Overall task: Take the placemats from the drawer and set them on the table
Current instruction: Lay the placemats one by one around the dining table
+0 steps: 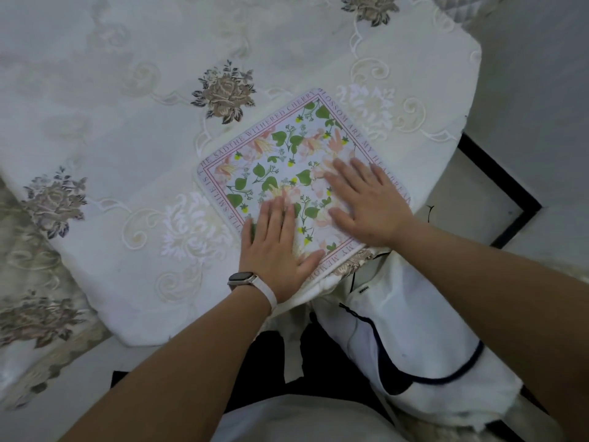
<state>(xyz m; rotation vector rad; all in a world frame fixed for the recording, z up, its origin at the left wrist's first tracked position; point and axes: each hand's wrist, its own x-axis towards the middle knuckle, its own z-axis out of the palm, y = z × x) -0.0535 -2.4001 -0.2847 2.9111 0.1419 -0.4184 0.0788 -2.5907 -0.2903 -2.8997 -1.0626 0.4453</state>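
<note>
A square placemat (pixel 287 154) with green leaves, pink flowers and a lettered pink border lies flat on the table (pixel 111 122), turned like a diamond near the table's near-right edge. My left hand (pixel 275 247), with a watch on its wrist, rests palm down on the mat's near-left corner. On the mat's right side my right hand (pixel 366 202) presses flat, fingers spread. Neither hand grips anything. No drawer is in view.
A cream embroidered tablecloth with brown rose motifs (pixel 224 92) covers the table and hangs over its edges. A white cloth-covered chair (pixel 414 330) with dark piping stands under my right arm. Pale floor tiles with a black stripe (pixel 506 193) lie to the right.
</note>
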